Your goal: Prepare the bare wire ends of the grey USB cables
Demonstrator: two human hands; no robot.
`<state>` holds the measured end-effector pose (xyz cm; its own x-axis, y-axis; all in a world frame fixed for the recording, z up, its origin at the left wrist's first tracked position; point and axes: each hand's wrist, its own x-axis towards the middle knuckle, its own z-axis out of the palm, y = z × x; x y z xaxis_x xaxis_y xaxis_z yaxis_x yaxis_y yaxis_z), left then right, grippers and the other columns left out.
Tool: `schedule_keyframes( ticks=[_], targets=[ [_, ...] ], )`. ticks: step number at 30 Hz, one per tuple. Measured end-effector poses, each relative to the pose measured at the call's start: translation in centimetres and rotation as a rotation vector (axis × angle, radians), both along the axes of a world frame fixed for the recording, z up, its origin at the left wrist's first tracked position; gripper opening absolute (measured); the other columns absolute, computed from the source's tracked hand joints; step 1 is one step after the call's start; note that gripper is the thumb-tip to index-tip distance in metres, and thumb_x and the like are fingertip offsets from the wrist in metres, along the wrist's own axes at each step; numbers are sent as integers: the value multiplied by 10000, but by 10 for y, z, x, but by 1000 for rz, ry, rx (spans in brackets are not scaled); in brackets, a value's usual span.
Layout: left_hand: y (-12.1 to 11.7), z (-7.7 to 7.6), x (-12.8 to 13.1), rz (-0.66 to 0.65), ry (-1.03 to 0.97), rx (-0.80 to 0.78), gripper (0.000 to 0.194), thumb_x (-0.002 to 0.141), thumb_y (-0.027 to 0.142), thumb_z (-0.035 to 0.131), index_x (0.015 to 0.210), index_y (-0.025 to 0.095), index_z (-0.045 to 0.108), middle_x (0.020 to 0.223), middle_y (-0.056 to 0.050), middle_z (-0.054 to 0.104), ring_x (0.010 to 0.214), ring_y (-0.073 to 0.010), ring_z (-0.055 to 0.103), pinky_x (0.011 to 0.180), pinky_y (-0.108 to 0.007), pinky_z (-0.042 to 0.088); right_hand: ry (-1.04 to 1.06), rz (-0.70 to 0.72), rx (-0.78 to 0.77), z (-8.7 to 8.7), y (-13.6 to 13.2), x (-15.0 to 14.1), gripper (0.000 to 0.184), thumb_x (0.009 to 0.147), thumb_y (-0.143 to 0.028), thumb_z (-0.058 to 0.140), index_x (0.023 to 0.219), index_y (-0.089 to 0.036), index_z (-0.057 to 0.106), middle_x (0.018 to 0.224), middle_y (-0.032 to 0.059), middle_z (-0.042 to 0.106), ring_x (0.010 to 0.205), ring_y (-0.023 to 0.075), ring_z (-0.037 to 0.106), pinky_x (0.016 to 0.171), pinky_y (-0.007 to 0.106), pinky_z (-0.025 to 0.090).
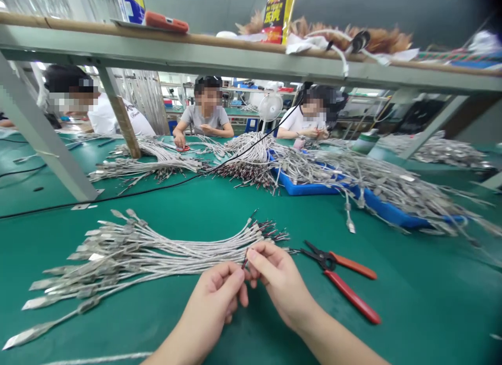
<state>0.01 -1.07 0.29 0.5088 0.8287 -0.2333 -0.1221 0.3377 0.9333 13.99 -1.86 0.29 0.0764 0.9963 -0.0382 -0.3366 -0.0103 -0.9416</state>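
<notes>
A flat bundle of grey sheathed cables (157, 252) with metal tips at the left and thin coloured wire ends at the right lies on the green mat (219, 208). My left hand (217, 297) and my right hand (276, 278) meet at the bundle's right end. Both pinch the thin wire ends of one cable (245, 261) between thumb and fingers. Red-handled wire strippers (341, 278) lie on the mat just right of my right hand.
Piles of the same cables (157, 163) and blue trays (306, 187) full of them cover the far side. Three people sit opposite. A black cord (117, 196) crosses the mat. A slanted shelf leg (47, 145) stands at left, with a cluttered shelf (251, 59) overhead.
</notes>
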Motion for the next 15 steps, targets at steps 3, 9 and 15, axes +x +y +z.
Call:
schedule_keyframes(
  ticks=[3,9,15],
  targets=[
    [1,-2,0,-15,26,18,412,806,566,595,778,156,557,545,51,464,407,-38,211,406,-196,138,-4,9,8,0,1,-1,309,724,-397,813,723,-156,620,552,-32,538,520,110,476,523,246,399],
    [-1,5,-2,53,148,267,330,860,430,566,692,146,585,594,10,500,536,-91,399,518,-208,318,-44,15,-16,2,-1,3,296,736,-385,803,698,-149,629,536,-26,535,521,110,473,535,241,391],
    [-1,0,-3,70,160,425,170,881,307,581,918,153,644,855,-60,661,805,-167,593,749,-262,445,192,77,-119,2,-1,5,283,720,-345,814,668,-161,606,561,-23,514,534,107,452,511,219,388]
  ],
)
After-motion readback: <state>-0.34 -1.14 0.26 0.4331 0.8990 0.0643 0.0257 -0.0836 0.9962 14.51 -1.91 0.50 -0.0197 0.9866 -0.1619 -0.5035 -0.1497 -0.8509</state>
